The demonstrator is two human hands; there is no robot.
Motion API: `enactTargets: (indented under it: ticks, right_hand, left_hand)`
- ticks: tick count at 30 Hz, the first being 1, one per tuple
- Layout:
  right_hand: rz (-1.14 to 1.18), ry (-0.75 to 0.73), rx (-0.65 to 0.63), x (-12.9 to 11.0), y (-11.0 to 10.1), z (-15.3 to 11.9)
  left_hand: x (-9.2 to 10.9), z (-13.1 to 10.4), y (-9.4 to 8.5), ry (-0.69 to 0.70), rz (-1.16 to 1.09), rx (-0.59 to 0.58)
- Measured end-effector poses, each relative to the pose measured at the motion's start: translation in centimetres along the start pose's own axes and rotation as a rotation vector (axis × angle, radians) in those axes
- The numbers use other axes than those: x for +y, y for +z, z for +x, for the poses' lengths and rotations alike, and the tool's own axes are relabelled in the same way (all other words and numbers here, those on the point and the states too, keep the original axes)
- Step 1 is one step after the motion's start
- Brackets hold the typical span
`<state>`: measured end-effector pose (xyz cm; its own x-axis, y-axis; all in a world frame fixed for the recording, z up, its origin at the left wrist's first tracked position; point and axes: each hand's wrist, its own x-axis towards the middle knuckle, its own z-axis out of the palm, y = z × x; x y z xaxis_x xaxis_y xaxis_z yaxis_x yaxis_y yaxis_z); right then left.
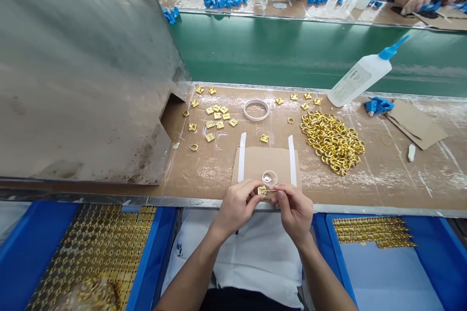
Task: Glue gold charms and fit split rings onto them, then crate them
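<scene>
While my left hand (239,206) pinches a small gold piece (261,190) between thumb and fingertips, my right hand (295,209) grips a thin rod (272,190) touching it, just beside a small round dish (270,178) at the cardboard pad's (266,158) near edge.
</scene>
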<state>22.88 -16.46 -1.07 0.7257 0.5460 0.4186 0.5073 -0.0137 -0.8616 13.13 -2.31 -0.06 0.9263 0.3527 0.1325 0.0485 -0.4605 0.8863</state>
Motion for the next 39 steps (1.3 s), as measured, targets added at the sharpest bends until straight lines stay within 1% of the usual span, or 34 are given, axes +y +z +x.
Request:
enactTargets:
  ticks: [7,15,23,39]
  right_hand:
    - [-0.056,-0.087,-0.008,-0.08,-0.04,0.07]
    - [-0.079,-0.133,-0.03,-0.16,0.02,0.19]
    - [-0.031,-0.12,-0.015,-0.2,0.01,0.23]
    - [-0.041,-0.105,-0.017,-0.22,0.04,0.2]
  left_hand:
    - [-0.05,0.03,0.03,-0.005,-0.003,-0.008]
    - [-0.03,-0.06,-0.01,0.0,-0.008,0.001]
    - [-0.04,-0.01,0.07,-0.017,-0.011,-0.008]
    - [0.04,0.01,0.03,-0.027,-0.01,-0.016]
